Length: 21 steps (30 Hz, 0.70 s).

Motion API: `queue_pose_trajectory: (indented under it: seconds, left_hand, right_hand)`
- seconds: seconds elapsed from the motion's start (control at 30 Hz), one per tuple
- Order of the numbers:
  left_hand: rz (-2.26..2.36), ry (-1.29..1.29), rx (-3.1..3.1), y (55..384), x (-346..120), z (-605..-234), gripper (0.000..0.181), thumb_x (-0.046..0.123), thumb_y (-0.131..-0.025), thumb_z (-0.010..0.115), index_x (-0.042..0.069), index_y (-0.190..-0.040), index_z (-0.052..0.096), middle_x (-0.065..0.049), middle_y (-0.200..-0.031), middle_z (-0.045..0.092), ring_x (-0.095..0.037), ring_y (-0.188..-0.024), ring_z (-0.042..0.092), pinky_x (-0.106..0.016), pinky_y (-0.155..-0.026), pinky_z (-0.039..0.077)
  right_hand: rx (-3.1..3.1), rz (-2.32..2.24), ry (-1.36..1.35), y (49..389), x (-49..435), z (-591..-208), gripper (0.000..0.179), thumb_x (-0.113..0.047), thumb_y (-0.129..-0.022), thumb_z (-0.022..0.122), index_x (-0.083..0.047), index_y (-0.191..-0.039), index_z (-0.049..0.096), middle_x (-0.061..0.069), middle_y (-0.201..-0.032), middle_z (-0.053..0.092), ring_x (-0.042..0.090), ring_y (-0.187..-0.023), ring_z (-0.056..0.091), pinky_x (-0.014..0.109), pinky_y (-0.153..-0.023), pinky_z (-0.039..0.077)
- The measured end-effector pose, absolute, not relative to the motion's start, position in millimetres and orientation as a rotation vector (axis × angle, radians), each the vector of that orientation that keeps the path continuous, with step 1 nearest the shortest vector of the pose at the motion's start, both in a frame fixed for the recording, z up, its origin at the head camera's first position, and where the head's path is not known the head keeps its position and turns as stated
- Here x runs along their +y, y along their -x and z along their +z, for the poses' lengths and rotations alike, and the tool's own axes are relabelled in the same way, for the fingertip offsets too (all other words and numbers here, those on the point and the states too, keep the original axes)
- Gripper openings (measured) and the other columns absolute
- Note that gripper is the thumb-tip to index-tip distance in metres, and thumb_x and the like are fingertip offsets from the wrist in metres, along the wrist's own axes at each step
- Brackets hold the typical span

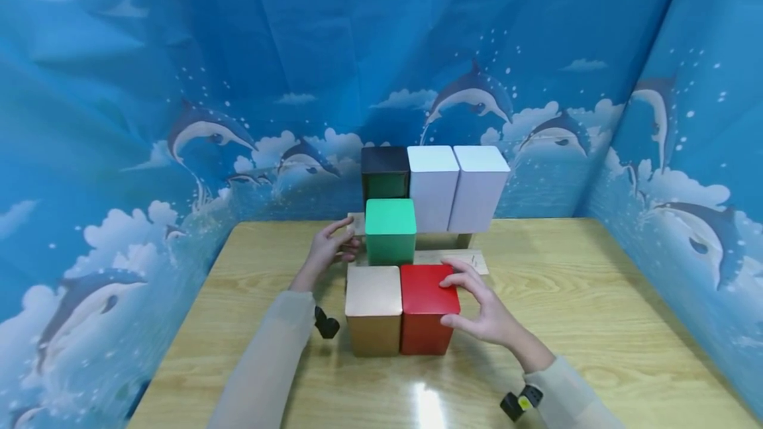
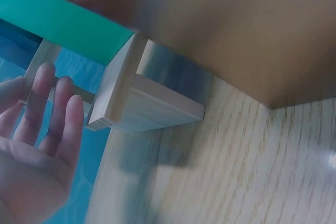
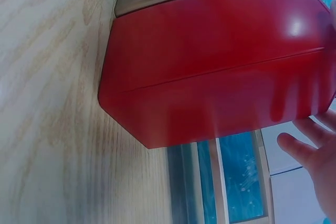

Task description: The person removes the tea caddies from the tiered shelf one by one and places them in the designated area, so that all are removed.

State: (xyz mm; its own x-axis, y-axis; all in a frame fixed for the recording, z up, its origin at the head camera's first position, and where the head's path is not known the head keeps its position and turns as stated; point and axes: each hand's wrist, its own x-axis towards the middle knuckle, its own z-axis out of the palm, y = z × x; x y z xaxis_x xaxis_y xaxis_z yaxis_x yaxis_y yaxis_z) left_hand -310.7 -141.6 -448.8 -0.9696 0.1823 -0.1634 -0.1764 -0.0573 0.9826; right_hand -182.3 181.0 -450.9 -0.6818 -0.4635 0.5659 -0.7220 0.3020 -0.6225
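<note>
My right hand (image 1: 485, 310) is at the right side of a red canister (image 1: 430, 290), fingers spread, fingertips at its top right edge and thumb near the front corner. The red canister stands upright beside a gold canister (image 1: 373, 293) on the table. My left hand (image 1: 331, 248) is at the left end of a stepped wooden rack (image 1: 450, 258), its fingers loosely bent beside the rack's wooden side (image 2: 118, 82). A green canister (image 1: 390, 230) sits on the rack near that hand. In the right wrist view, the red canister (image 3: 210, 66) hides part of the rack.
On the rack's upper step stand a black canister (image 1: 385, 167) and two white canisters, the left one (image 1: 433, 184) next to the right one (image 1: 479, 184). The wooden table (image 1: 566, 296) extends to both sides. A blue dolphin-print curtain (image 1: 328, 71) hangs behind.
</note>
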Motion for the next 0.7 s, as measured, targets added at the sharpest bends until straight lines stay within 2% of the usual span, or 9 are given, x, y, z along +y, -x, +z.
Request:
queue_pose_trajectory:
  seconds: [0.13, 0.27, 0.4, 0.5, 0.6, 0.7]
  left_hand:
    - [2.123, -0.015, 1.972, 309.7, -141.8, -448.6, 0.045, 0.02, -0.095, 0.055, 0.017, -0.138, 0.046, -0.009, -0.089, 0.069, -0.032, -0.092, 0.064, -0.053, -0.087, 0.046]
    - [2.134, -0.007, 1.96, 310.5, -142.4, -449.6, 0.044, 0.02, -0.095, 0.056, 0.018, -0.138, 0.047, -0.008, -0.088, 0.069, -0.033, -0.093, 0.063, -0.055, -0.089, 0.045]
    - [2.139, -0.005, 1.969, 314.3, -142.9, -455.6, 0.045, 0.022, -0.094, 0.057, 0.019, -0.138, 0.047, -0.014, -0.094, 0.068, -0.037, -0.096, 0.062, -0.055, -0.088, 0.045]
    - [2.142, -0.002, 1.993, 320.2, -143.5, -465.1, 0.044, 0.025, -0.093, 0.059, 0.023, -0.135, 0.05, -0.015, -0.095, 0.068, -0.039, -0.097, 0.061, -0.053, -0.085, 0.048]
    - [2.151, 0.008, 2.017, 325.1, -143.9, -473.1, 0.04, 0.026, -0.091, 0.061, 0.027, -0.131, 0.054, -0.012, -0.091, 0.069, -0.036, -0.092, 0.063, -0.049, -0.08, 0.051]
    - [2.155, 0.018, 2.031, 326.0, -143.3, -474.2, 0.038, 0.026, -0.091, 0.061, 0.027, -0.129, 0.055, -0.011, -0.089, 0.069, -0.03, -0.084, 0.066, -0.047, -0.076, 0.053]
  right_hand:
    - [-2.309, 1.306, -1.074, 182.2, 182.3, -449.6, 0.046, -0.012, -0.075, 0.076, -0.016, -0.117, 0.056, 0.009, -0.144, 0.035, 0.026, -0.127, 0.034, 0.041, -0.088, 0.049]
    - [-2.31, 1.307, -1.089, 182.9, 182.4, -446.6, 0.044, -0.01, -0.077, 0.073, -0.014, -0.117, 0.057, 0.015, -0.142, 0.036, 0.027, -0.127, 0.034, 0.039, -0.087, 0.05]
    - [-2.332, 1.316, -1.075, 182.8, 181.0, -441.5, 0.044, -0.01, -0.078, 0.072, -0.014, -0.119, 0.057, 0.018, -0.141, 0.036, 0.029, -0.126, 0.035, 0.039, -0.087, 0.05]
    - [-2.355, 1.323, -1.041, 182.9, 180.0, -438.5, 0.044, -0.01, -0.079, 0.072, -0.014, -0.119, 0.057, 0.013, -0.142, 0.037, 0.028, -0.125, 0.037, 0.037, -0.086, 0.05]
    - [-2.372, 1.311, -1.017, 184.1, 178.7, -435.7, 0.045, -0.006, -0.078, 0.072, -0.012, -0.119, 0.056, 0.012, -0.14, 0.038, 0.026, -0.125, 0.037, 0.037, -0.084, 0.051]
    - [-2.372, 1.305, -1.0, 185.5, 176.3, -430.3, 0.047, 0.0, -0.076, 0.073, -0.007, -0.119, 0.056, 0.016, -0.138, 0.04, 0.03, -0.124, 0.039, 0.043, -0.083, 0.052]
